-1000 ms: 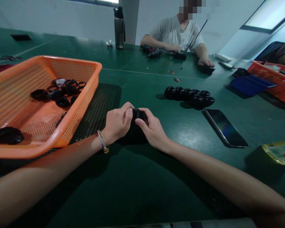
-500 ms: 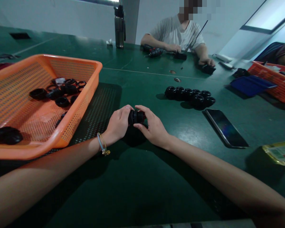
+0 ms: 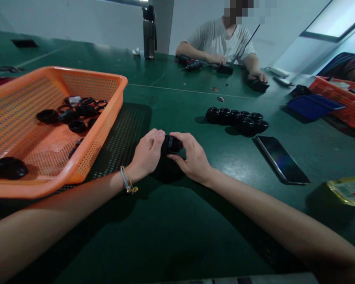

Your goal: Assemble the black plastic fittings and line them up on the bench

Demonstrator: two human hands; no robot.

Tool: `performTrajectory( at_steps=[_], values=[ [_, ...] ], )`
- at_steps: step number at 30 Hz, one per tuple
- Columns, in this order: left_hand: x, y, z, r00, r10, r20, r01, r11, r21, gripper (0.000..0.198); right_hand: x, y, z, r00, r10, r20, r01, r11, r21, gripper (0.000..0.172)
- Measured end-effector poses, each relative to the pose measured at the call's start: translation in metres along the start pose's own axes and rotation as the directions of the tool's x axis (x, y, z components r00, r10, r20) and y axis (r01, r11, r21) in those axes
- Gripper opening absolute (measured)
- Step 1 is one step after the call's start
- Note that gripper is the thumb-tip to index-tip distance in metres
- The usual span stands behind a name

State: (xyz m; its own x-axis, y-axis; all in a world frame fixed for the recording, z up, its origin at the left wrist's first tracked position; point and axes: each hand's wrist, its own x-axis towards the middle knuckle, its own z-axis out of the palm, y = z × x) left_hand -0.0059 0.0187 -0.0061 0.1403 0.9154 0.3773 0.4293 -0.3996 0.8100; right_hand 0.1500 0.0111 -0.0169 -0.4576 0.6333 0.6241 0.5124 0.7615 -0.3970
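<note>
Over the green table, between both hands, is a black ribbed plastic fitting (image 3: 173, 144), gripped from its two ends. My left hand (image 3: 149, 152) is closed round its left end, which the fingers partly hide. On the other end, the thumb and fingers of my right hand (image 3: 192, 157) pinch from below and above. Several glossy black round fittings (image 3: 246, 125) stand grouped on the table, beyond my right hand. To my left, an orange perforated basket (image 3: 77, 173) holds black rings and fittings (image 3: 77, 126) and a dark bundle (image 3: 10, 168).
A phone (image 3: 282, 159) lies on the right, near a yellow-edged box (image 3: 349, 190). Across the table (image 3: 165, 240) sits a person (image 3: 221, 39) with black blocks and a power drill (image 3: 192, 64). A bottle (image 3: 149, 35) stands at the back; a blue tray (image 3: 313, 105) rests by another orange basket (image 3: 343, 102).
The fitting has shifted slightly right and turned a little between my hands. My left fingers have rolled slightly over its end. Things on the table stay where they were.
</note>
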Motion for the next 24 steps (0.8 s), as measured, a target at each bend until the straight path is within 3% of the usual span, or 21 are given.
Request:
performTrajectory(
  at_steps=[8, 16, 24],
  values=[
    [-0.007, 0.000, -0.001, 0.998, 0.047, 0.037, -0.054, 0.975, 0.215, 0.044, -0.003, 0.000, 0.005, 0.999, 0.021, 0.032, -0.021, 1.000, -0.006, 0.046],
    [-0.013, 0.009, -0.009, 0.984, 0.165, 0.067, -0.178, 0.915, 0.362, 0.054, -0.007, -0.016, 0.004, 0.997, 0.073, -0.006, -0.072, 0.997, 0.028, 0.043],
    [-0.009, 0.008, -0.010, 0.954, 0.289, 0.076, -0.280, 0.780, 0.560, 0.060, -0.006, -0.027, 0.004, 0.942, 0.334, 0.026, -0.333, 0.924, 0.190, 0.041]
  ],
)
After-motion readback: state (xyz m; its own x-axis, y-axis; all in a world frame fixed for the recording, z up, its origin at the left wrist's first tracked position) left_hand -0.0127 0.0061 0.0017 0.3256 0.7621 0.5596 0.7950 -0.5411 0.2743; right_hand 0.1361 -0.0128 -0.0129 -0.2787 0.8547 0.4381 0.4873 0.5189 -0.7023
